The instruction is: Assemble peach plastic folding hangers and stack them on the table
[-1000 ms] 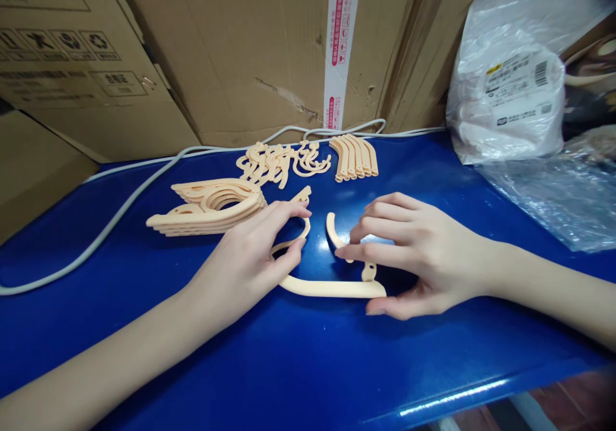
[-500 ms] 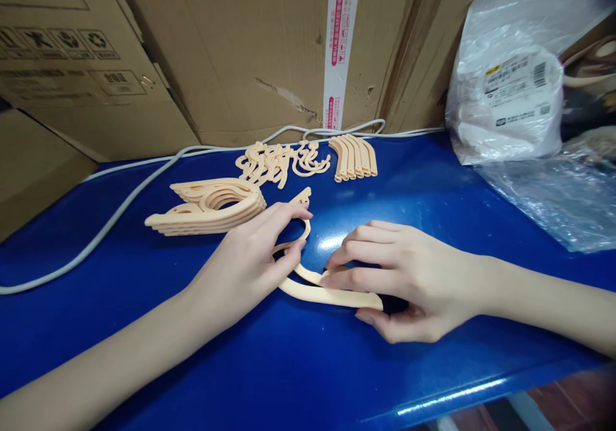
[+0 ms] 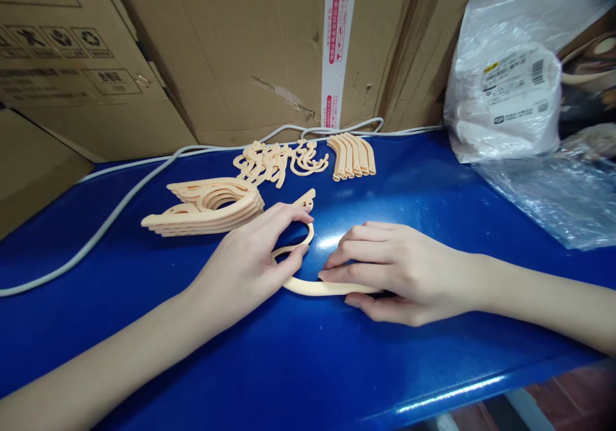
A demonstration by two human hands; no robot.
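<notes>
A cream plastic folding hanger (image 3: 312, 287) lies on the blue tabletop, partly covered by both hands. My left hand (image 3: 262, 242) is closed on its left part, thumb and fingers around a curved loop. Beyond those fingertips a short end with small holes sticks out. My right hand (image 3: 394, 270) grips the long arm of the hanger at its right end, fingers over the top and thumb at the near side; that tip is hidden. A stack of similar cream hangers (image 3: 206, 216) lies just behind my left hand.
Loose curved cream hooks (image 3: 269, 161) and a row of cream hanger arms (image 3: 353, 156) lie at the back. A white cable (image 3: 129, 190) runs along the cardboard boxes (image 3: 240, 52). A clear plastic bag with a labelled white roll (image 3: 514, 97) stands at right.
My right hand has moved slightly up and left. Two separated strips at the hanger's right side now show as one arm. My left hand stays nearly in place.
</notes>
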